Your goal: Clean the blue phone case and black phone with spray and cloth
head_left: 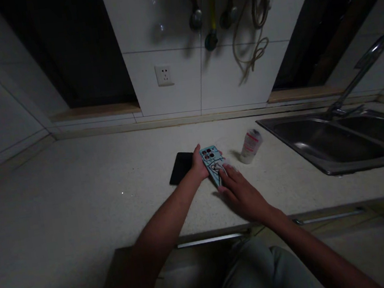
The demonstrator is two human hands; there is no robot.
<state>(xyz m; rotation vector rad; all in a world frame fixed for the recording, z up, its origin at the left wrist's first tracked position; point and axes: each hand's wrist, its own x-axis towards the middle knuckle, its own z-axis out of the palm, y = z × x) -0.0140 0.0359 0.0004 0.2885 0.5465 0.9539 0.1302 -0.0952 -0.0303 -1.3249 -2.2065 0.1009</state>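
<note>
A phone in a light blue printed case (211, 160) lies back up on the pale countertop (77, 187). My left hand (198, 164) grips its left edge, fingers curled round it. My right hand (243, 194) rests on the phone's near end, fingers stretched over the case and pressing down on it. A flat black rectangle (181, 166), perhaps another phone or a pad, lies just left of my left hand, partly hidden by it.
A small white bottle with a red label (250, 145) stands right of the phone. A steel double sink (340, 143) with a tap (362, 69) is at the right. A wall socket (164, 75) and hanging hoses (232, 16) are on the tiled back wall.
</note>
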